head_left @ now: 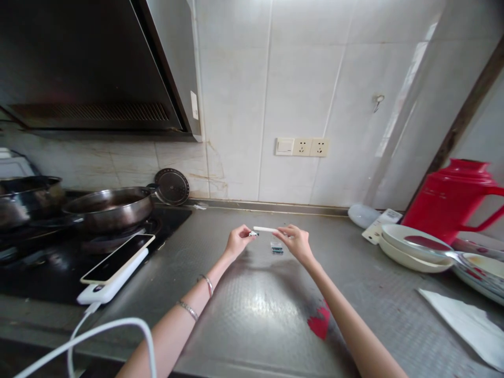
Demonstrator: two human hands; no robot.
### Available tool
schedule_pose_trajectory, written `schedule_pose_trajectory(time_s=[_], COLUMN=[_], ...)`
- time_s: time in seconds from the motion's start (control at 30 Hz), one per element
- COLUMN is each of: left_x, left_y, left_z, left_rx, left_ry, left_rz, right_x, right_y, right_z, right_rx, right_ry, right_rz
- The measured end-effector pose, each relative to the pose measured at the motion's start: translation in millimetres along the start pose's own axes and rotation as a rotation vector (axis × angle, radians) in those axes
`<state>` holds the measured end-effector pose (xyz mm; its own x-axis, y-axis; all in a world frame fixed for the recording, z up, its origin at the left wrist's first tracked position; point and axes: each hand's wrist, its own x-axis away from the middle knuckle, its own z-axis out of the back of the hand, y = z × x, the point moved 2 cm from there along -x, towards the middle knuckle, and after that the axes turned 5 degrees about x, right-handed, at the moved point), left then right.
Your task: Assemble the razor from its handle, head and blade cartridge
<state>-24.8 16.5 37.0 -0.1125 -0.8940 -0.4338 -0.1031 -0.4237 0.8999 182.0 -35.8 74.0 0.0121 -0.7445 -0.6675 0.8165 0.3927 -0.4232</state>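
My right hand pinches one end of a slim white stick, which points left and lies nearly level above the counter. Close to the stick's other end, my left hand is closed in a pinch on a small black-and-white piece, too small to name. Whether the piece touches the stick I cannot tell. Below and between my hands, a small clear packet with dark greenish strips lies on the metal counter. Two bracelets circle my left wrist and forearm.
Left, a phone rests on a white power bank with a white cable, beside a stove with a steel pan. Right are stacked plates, a red thermos and a white paper. A red patch marks the counter.
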Motion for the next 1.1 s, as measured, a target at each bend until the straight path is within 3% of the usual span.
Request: schedule_pose_trajectory(time_s=[0.3, 0.63, 0.77, 0.97, 1.1], left_x=[-1, 3, 3, 4, 4], left_y=[-3, 5, 1, -6, -7], left_z=[1.3, -1.6, -1.3, -4.3, -4.9], left_rx=[-0.015, -0.022, -0.044, -0.061, -0.047], left_ry=[0.026, 0.012, 0.016, -0.023, -0.022], left_rz=[-0.017, 0.004, 0.001, -0.013, -0.001], right_x=[3, 4, 4, 3, 4], right_y=[-5, -1, -5, -1, -3], right_z=[-5, -1, -3, -1, 1], right_rx=[-0.03, -0.005, 0.002, 0.046, -0.014], right_ry=[-0.035, 0.01, -0.021, 0.017, -0.031], right_rz=[0.037, 0.004, 0.064, 0.002, 0.039])
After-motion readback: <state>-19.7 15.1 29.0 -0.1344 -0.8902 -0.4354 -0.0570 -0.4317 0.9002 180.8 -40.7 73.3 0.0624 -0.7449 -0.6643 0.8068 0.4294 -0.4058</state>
